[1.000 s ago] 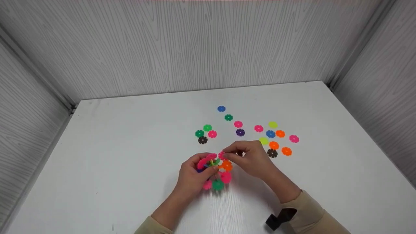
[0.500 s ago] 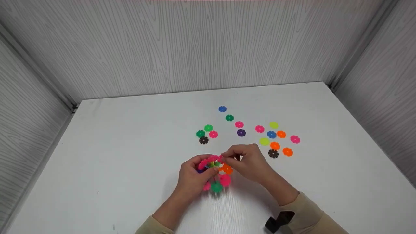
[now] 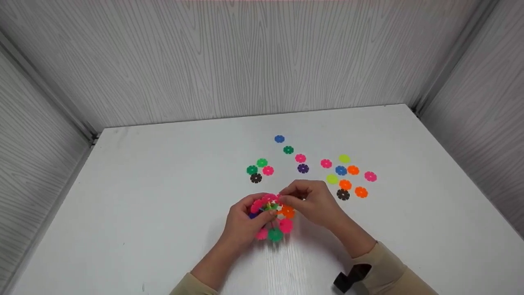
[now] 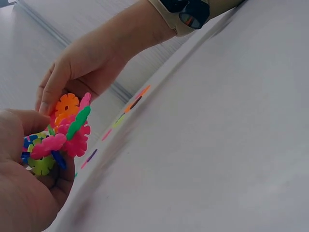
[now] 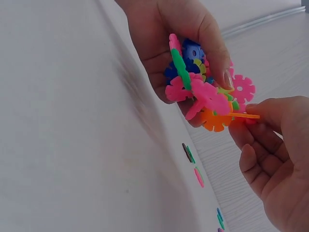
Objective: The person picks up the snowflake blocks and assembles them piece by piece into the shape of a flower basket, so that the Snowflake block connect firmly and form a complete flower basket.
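Note:
My left hand (image 3: pixel 241 221) holds a rounded cluster of interlocking flower discs (image 3: pixel 275 234), its thumb across the near side. Pink, orange, green, blue and yellow discs are slotted together at angles, as the left wrist view shows with an orange disc (image 4: pixel 66 107) and a green one (image 4: pixel 78 123). At the cluster's right edge, my right hand (image 3: pixel 317 203) pinches a pink flower disc (image 5: pixel 250 120) between thumb and index finger. That disc is mostly hidden by the fingertips, close beside an orange disc (image 5: pixel 216 121) of the cluster. Both hands are close together above the white table.
Loose flower discs lie flat on the white table (image 3: pixel 143 196) beyond the hands. A small group with a black disc (image 3: pixel 256 178) lies straight ahead, and a larger scatter with an orange disc (image 3: pixel 361 192) to the right. Grey wood-grain panels (image 3: pixel 254 61) enclose the table.
The pink disc in my right hand has turned and come in against the cluster, so less of it shows. Both hands have otherwise barely shifted; the loose discs lie as before.

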